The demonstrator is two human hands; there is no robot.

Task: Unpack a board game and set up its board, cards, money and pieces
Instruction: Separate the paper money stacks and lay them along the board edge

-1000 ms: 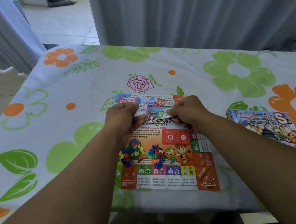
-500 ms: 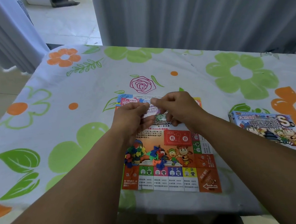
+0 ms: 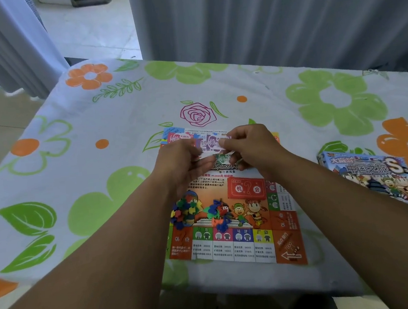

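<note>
Your grip is two-handed. The left hand (image 3: 183,161) and the right hand (image 3: 253,149) both have their fingers curled in and pinch a small stack of thin paper money notes (image 3: 213,145), purple and white on top, with a green one showing just beneath. The left pinches the stack's left end and the right its right end.

In the head view, the one view you have, the notes' long axis runs left to right between your hands. They hang above the far half of the flat, colourful paper game board (image 3: 287,246). The board lies on the counter (image 3: 101,189), which is covered in a floral cloth.

Two heaps of small coloured plastic pieces (image 3: 184,209) sit on the board's near left part, nearer your left wrist. The blue cardboard game box (image 3: 374,175) lies well apart to your right.

The top note looks ready to be drawn off sideways along that axis. Your right hand seems better placed to carry it away.
</note>
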